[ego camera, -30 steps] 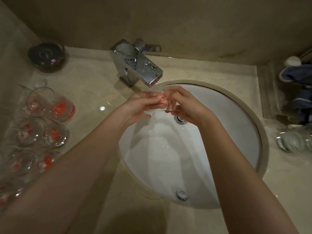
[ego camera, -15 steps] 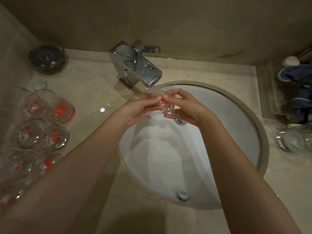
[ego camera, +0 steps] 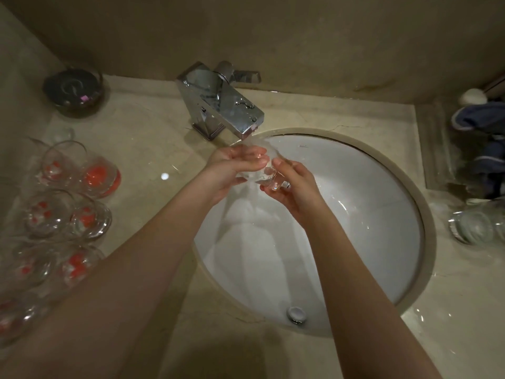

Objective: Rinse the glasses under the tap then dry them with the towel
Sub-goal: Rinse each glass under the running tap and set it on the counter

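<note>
A small clear glass (ego camera: 266, 175) is held between both hands under the spout of the chrome tap (ego camera: 222, 105), over the white sink (ego camera: 382, 214). My left hand (ego camera: 235, 166) cups its upper side and my right hand (ego camera: 293, 184) grips its base from the right. Much of the glass is hidden by the fingers. Several clear glasses with red marks (ego camera: 62, 212) stand on the counter at the left. A blue towel (ego camera: 483, 149) lies at the far right.
A dark round bowl (ego camera: 73, 91) sits at the back left corner. Another clear glass (ego camera: 475, 227) lies on the counter right of the sink. The wall stands close behind the tap. The overflow drain (ego camera: 296, 314) is at the sink's near wall.
Both hands have turned the glass under the spout; the right hand has slid lower and to the right, and the left hand has opened up over the glass.
</note>
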Demonstrator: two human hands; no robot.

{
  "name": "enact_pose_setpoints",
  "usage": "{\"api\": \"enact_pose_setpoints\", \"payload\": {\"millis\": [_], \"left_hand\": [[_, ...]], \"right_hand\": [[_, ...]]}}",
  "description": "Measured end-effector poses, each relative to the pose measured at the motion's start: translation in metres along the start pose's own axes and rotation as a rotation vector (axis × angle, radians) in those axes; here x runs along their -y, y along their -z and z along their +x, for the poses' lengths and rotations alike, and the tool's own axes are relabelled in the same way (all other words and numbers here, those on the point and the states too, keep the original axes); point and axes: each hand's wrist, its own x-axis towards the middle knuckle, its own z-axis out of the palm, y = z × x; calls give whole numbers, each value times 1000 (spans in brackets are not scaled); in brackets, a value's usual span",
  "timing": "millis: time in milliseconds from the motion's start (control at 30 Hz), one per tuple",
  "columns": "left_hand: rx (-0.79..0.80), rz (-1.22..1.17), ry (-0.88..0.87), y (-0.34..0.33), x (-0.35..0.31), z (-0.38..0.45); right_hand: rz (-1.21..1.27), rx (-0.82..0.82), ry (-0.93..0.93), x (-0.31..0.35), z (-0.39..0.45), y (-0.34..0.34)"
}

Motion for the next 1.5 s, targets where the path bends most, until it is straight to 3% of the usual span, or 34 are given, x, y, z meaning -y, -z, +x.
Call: {"api": "enact_pose_setpoints", "payload": {"millis": [200,300,367,433,533,700,867,1067,1300,1500], "left_hand": [[-193,-301,-93,-20,19,-1],[-256,-251,-72,-21,25,-2],[-272,-179,-65,-22,28,-3],[-297,-166,-30,-24,30,-4],[-374,-178,-38,-26,32,-1],[-373,-208,-39,-25,30,-6],[-440,-69,-53,-21,32,-6],[-394,-95,27,-20,32,-8],[-395,-106,3,-21,33,-5],[-338,-48,-7,-17,28,-5]], "right_hand": [[231,13,-120,-16,-4,-17],[-68,-56,-163,-18,-1,-23],[-224,-115,-78,-16,3,-28],[-293,-120,12,-13,8,-34],[-281,-99,-3,-15,17,-43],[96,-64,-180,-28,29,-45],[-4,-16,-117,-39,24,-54],[242,36,-163,-38,30,-47],[182,161,-164,-30,25,-48],[209,113,-184,-31,27,-40]]}}
